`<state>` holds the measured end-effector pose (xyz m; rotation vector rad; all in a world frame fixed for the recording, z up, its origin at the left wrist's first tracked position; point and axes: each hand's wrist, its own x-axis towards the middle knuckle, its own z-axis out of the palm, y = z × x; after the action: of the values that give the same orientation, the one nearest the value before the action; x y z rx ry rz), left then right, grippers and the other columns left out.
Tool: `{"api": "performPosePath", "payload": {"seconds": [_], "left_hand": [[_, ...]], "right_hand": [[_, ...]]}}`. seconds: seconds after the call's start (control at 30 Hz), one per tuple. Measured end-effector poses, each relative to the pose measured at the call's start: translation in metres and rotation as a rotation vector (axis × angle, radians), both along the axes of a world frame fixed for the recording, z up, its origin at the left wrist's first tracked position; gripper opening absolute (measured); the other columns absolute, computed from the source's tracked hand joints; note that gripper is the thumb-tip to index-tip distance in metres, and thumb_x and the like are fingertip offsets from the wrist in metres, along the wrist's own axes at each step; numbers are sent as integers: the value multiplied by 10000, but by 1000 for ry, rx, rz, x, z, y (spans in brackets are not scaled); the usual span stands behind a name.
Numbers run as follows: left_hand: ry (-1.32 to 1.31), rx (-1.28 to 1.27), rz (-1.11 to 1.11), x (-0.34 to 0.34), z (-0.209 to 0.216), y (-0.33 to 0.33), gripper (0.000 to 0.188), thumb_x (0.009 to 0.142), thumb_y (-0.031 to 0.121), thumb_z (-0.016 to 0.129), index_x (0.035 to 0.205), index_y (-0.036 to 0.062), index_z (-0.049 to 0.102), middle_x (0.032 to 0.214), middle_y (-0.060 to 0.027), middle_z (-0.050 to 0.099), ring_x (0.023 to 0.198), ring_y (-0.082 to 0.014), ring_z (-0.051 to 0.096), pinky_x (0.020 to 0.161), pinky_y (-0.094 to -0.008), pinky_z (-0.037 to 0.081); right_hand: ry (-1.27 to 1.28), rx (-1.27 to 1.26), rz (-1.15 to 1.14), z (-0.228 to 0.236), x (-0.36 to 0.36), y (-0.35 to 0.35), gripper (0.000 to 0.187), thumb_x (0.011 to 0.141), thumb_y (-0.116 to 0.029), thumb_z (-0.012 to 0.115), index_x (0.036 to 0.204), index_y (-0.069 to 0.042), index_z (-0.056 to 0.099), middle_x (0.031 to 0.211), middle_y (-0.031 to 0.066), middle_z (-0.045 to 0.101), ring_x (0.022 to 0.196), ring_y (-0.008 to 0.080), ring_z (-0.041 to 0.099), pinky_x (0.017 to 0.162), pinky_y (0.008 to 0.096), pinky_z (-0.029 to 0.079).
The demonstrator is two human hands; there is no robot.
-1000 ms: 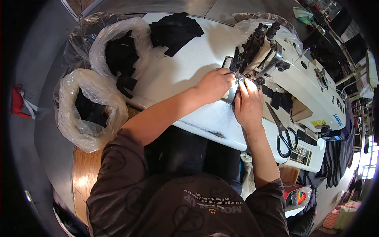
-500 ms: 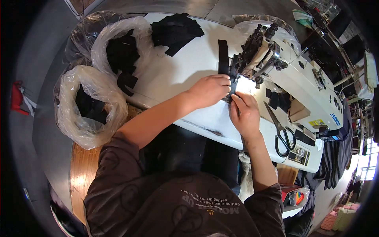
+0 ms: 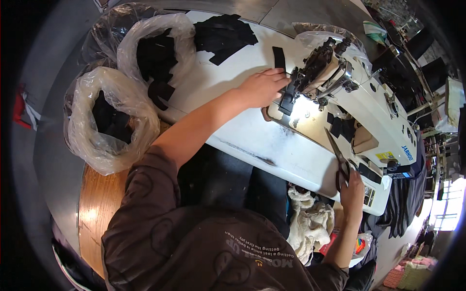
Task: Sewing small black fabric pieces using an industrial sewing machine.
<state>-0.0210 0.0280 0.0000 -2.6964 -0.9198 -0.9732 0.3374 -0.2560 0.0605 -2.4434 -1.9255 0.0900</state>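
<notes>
Beside the sewing machine's needle area, my left hand rests at a black fabric strip, its fingers stretched out and apart. Part of the strip lies under the fingers, and another black piece shows below them by the lit needle plate. My right hand is at the handle loops of the black-handled scissors, fingers closed around them. The blades still lie on the white table, pointing toward the machine. The white sewing machine stands to the right, its lamp lighting the plate.
A pile of black fabric pieces lies on the table's far side. Two clear plastic bags with black pieces inside stand at the left. Small black scraps lie under the machine arm. A white cloth hangs below the table's front edge.
My right hand has left the fabric by the needle and moved right and nearer to the scissors, taking hold of their handles. My left hand has shifted slightly back, fingers more spread.
</notes>
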Motion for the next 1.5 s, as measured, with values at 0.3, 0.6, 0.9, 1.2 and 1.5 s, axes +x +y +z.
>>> {"api": "performPosePath", "payload": {"seconds": [0.3,0.6,0.9,1.2,1.5], "left_hand": [[227,-174,62,-17,8,-18,319,918,240,775,1185,73,721,1161,-80,693,1177,-310,652,1023,-433,555],[125,-187,81,-35,2,-7,327,898,-3,634,1180,79,778,1107,-89,698,1122,-316,668,990,-421,568],[-61,-244,49,-34,-9,3,303,900,-25,626,1129,70,799,1119,-82,700,1139,-314,669,988,-425,568],[-102,384,487,-79,63,56,397,900,88,635,1292,84,703,1058,-89,673,1040,-287,655,906,-415,532],[287,-93,656,-98,14,142,517,1091,487,495,1524,234,621,1670,-130,503,1593,-323,364,1314,-616,161]], "right_hand": [[891,14,39,15,-20,-6,565,979,-178,763,1478,34,606,910,34,701,774,133,668,691,292,533],[1467,-356,-109,24,-143,74,674,1085,-694,542,1155,-34,662,776,39,631,566,151,553,556,304,409],[1634,-171,-278,-17,-175,134,665,1067,-722,559,1084,-62,637,694,-15,539,461,100,432,410,279,316],[480,126,299,11,-77,59,530,910,-150,847,1402,-29,691,1076,227,773,920,322,758,838,416,584],[-223,312,284,1,-16,21,368,927,-45,717,1292,-12,693,1107,225,719,1002,467,704,849,520,588]]}}
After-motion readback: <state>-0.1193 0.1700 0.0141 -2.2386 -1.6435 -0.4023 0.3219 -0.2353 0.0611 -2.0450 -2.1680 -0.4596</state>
